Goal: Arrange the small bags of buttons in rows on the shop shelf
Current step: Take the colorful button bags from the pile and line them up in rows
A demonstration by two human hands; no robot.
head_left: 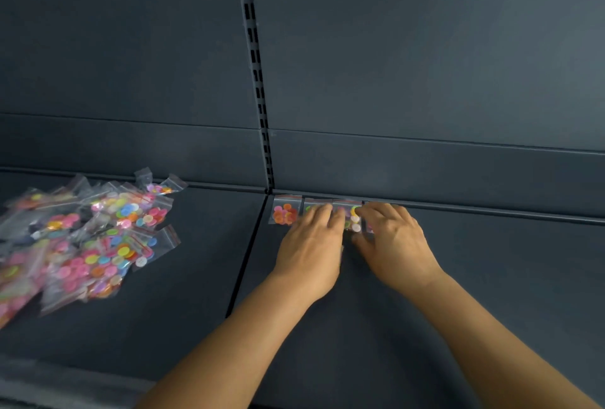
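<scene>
both hands (353, 238) flat on bag row (285, 212) | no writing legible

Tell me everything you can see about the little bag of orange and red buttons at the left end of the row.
The bag of orange and red buttons is a small clear plastic zip pouch with a reddish seal strip along its top. It lies flat on the dark shelf, its top edge against the back ledge, just right of the seam between shelf panels. It is first in the row. The left hand lies just to its right; contact can't be judged.
</scene>
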